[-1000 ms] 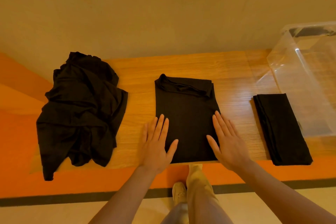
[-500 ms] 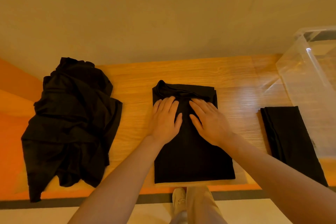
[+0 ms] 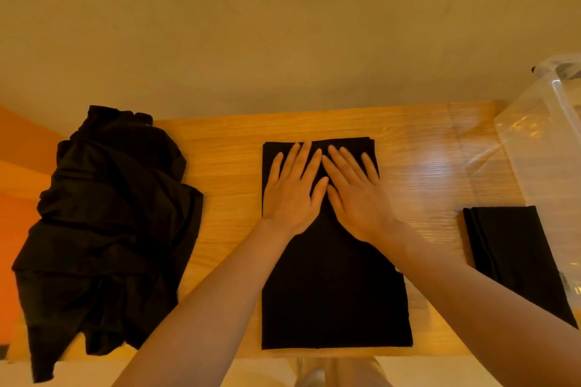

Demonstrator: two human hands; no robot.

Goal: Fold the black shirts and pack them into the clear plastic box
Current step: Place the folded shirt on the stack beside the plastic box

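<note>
both hands have slid up; left hand (image 3: 290,195) and right hand (image 3: 356,198), fingers straight and spread, press the shirt (image 3: 333,292) flat to set its fold.

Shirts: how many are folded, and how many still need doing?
Done: one folded shirt lies beside the clear box, not packed. In hand: left hand and right hand press flat on the middle shirt. Left: the crumpled pile, then packing.

Wooden table (image 3: 226,185): crumpled shirt pile (image 3: 107,229) left, half-folded shirt (image 3: 333,292) centre, folded shirt (image 3: 515,257) and clear box (image 3: 540,147) right.
</note>
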